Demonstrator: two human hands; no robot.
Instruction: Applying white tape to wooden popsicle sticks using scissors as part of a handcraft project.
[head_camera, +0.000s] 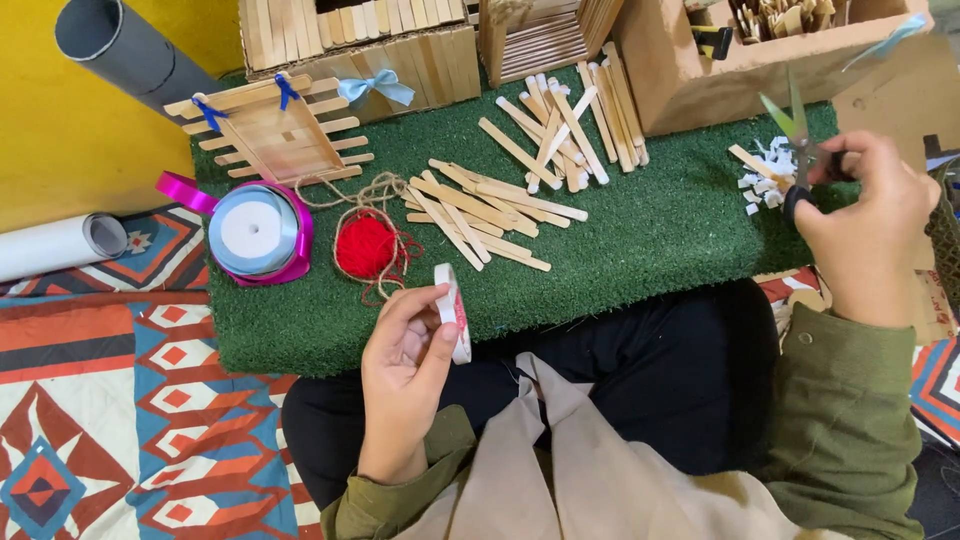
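Pinching a white tape roll (452, 310) edge-on, left hand (405, 375); right hand (868, 225) grips scissors (800, 150) (blades apparently parted) above paper scraps (765, 180).

Green turf worktop (650, 240) carrying loose craft sticks (520, 170), red yarn ball (365, 247), ribbon spool (255, 232), stick raft (275, 135), white paper scraps (765, 180).

The left hand (405, 370) pinches a white tape roll (453, 310) over the green mat (640, 240); the right hand (870, 225) grips scissors (800, 150) beside scattered wooden sticks (500, 205).
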